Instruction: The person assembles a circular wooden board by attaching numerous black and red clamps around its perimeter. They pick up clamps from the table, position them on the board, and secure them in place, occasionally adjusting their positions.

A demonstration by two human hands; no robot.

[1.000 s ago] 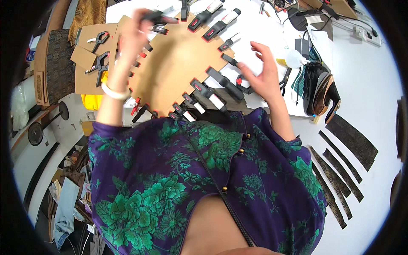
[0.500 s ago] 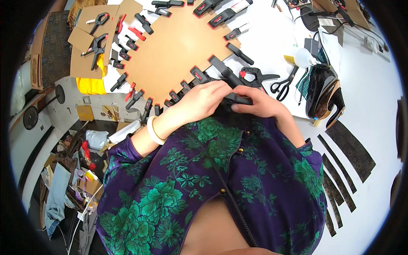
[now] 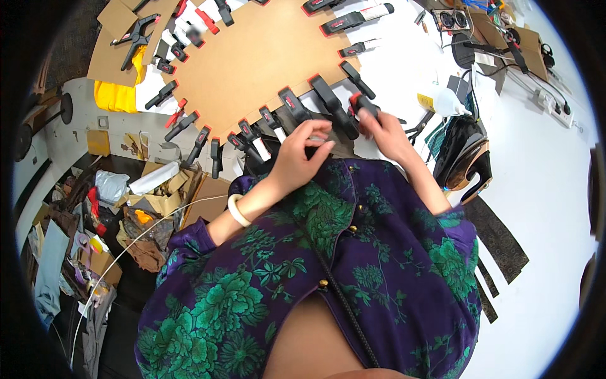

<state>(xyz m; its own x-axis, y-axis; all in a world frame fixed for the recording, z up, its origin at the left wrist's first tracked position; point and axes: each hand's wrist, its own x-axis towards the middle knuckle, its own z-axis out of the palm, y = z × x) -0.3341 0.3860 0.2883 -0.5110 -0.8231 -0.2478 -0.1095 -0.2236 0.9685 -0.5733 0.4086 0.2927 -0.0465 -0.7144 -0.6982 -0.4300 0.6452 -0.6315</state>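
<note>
A round-edged brown board [image 3: 259, 69] lies on the table, with black, red-tipped spring clamps [image 3: 328, 101] gripping it around its rim. My right hand [image 3: 383, 134] is closed on a black spring clamp [image 3: 364, 105] with a red tip, just right of the board's near edge. Close to my body, my left hand [image 3: 302, 153] hovers with curled fingers and the thumb held apart from them. Dark material shows in that gap, and nothing is plainly gripped. Near the left hand, a row of smaller clamps [image 3: 251, 131] bites the near edge.
Black scissors [image 3: 419, 128], partly covered, a white bottle [image 3: 449, 101] and an iron [image 3: 470, 169] sit to the right. Dark patterned strips [image 3: 499, 243] lie beyond them. Cardboard with more clamps [image 3: 136, 41] is at the far left, above a yellow cloth [image 3: 115, 96]. Scraps pile [image 3: 148, 215] below.
My hands were together at the near edge and have parted. The right one has taken hold of the clamp lying beside the board. The left has drawn back toward me. The view has shifted slightly.
</note>
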